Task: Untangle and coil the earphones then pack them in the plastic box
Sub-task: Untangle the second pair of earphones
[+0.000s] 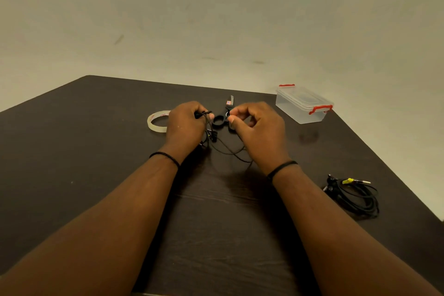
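Observation:
Black earphones (225,149) hang in loose tangled loops between my two hands above the dark table (96,175). My left hand (186,125) grips a bundle of the cord, one end poking out past the fingers. My right hand (257,125) pinches a small part of the same cord between thumb and forefinger. The clear plastic box (302,106) with red latches stands closed at the table's far right, apart from both hands.
Black-handled scissors (223,115) lie just behind my hands. A roll of clear tape (156,121) sits left of my left hand. A second black coiled cable (353,193) with a yellow plug lies at the right, near the table's edge.

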